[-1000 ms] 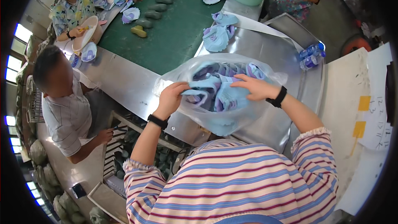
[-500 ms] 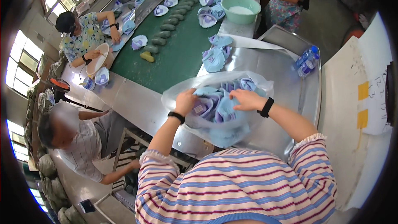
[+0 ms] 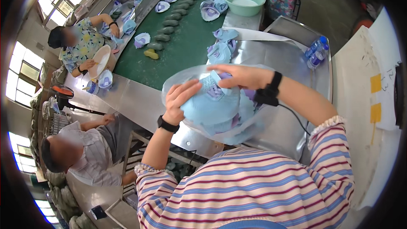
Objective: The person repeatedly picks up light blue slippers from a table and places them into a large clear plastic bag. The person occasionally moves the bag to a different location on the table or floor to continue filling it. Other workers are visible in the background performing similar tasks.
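The left hand (image 3: pixel 180 99) is gripping the near rim of a clear plastic bag (image 3: pixel 186 78) resting on the steel table (image 3: pixel 292 59), fingers curled on a light-blue shoe upper (image 3: pixel 212 101) inside. The right hand (image 3: pixel 243 76) is pressing into the bag's mouth, fingers narrow. Farther off, a green basin (image 3: pixel 243 1) is holding something white

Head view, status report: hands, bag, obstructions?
Left hand and right hand both gripping the clear plastic bag of blue and purple shoe uppers. Nothing over the bag.
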